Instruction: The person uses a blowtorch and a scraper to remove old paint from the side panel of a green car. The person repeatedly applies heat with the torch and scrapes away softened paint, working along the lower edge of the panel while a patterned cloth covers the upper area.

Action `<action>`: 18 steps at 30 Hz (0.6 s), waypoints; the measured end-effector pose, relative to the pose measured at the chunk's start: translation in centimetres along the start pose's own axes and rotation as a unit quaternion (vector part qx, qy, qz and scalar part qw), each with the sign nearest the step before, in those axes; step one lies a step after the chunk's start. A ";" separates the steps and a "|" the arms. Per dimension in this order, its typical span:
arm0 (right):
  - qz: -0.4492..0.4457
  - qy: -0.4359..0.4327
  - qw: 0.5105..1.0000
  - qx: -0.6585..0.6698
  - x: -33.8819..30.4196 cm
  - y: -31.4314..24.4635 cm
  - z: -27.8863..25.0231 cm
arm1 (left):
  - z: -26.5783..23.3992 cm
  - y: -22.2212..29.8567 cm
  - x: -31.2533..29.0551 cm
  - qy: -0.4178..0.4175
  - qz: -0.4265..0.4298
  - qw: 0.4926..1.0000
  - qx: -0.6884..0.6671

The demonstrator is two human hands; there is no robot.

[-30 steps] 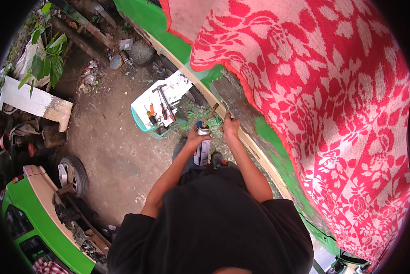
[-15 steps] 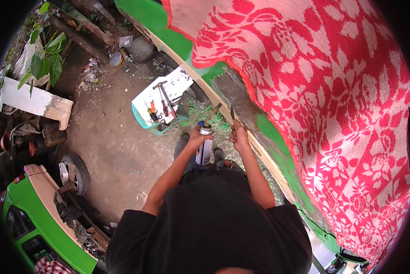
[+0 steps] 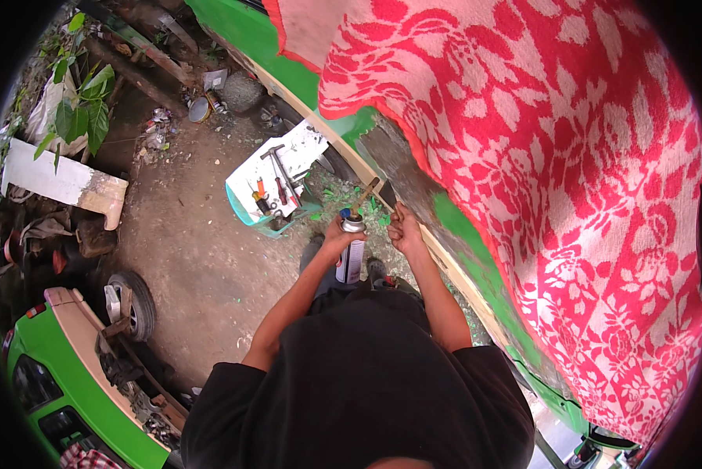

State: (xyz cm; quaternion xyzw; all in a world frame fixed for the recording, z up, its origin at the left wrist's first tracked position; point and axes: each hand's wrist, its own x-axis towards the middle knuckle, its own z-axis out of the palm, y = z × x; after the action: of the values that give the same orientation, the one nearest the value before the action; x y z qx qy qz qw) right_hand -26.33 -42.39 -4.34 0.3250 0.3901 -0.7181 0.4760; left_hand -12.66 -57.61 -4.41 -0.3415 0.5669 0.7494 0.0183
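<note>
My left hand is wrapped around the top of a blowtorch, a white canister with a blue knob and a brass-coloured nozzle that angles up to the right. In my closed right hand is a thin, dark, flat-bladed scraper, most of its handle hidden by the fingers. The blade lies close to the vehicle's green and cream side panel, whose stripped patch looks grey and rough; contact cannot be made out. No flame shows at the nozzle.
A red and pink floral blanket drapes over the vehicle. Left of the torch, a teal bin carries a white board with a hammer and screwdrivers. Green paint flakes litter the ground. Another green vehicle and a tyre stand lower left.
My right hand and the scraper have shifted slightly left, and the blade now tilts further toward the torch nozzle. The left hand keeps its grip on the blowtorch. The view has shifted a little.
</note>
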 end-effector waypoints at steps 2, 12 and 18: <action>0.000 -0.007 1.000 0.021 0.2 0.0 -0.1 | -0.1 0.1 0.0 -0.006 0.001 1.000 0.008; -0.002 -0.137 0.991 0.016 3.0 -0.4 3.6 | -0.8 -0.1 0.0 0.019 -0.003 1.000 0.008; 0.038 -0.059 0.994 0.086 3.0 0.7 4.1 | -2.6 1.5 -0.4 0.042 0.004 0.999 0.015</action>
State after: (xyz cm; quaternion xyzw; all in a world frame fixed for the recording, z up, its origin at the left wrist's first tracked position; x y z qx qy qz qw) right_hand -27.07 -47.42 -5.03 0.3368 0.2854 -0.7480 0.4955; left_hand -11.74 -60.25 -3.28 -0.3695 0.5798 0.7261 -0.0035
